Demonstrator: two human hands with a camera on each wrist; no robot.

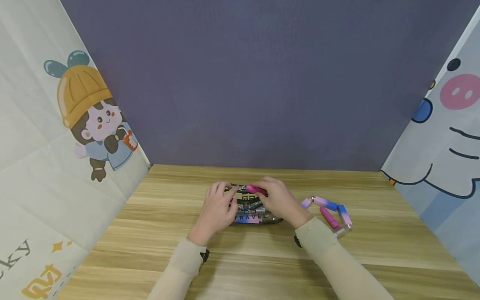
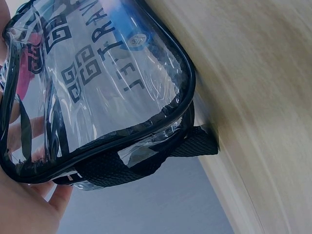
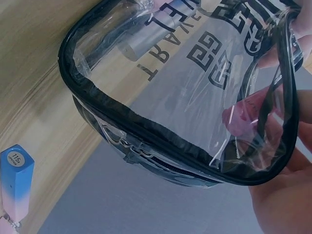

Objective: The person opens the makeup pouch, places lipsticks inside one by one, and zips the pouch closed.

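Held pink tube: rear end hidden, head view. Clear bag: cropped by left wrist view's top edge.

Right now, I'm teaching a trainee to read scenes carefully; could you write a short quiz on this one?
1. Which hand pinches a pink tube?
2. What colour is the trim on the clear bag? A) yellow B) black C) red
3. True or false: in the head view, a loose pink tube lies on the table, right of the bag.

Key: 1. The right hand. 2. B. 3. True.
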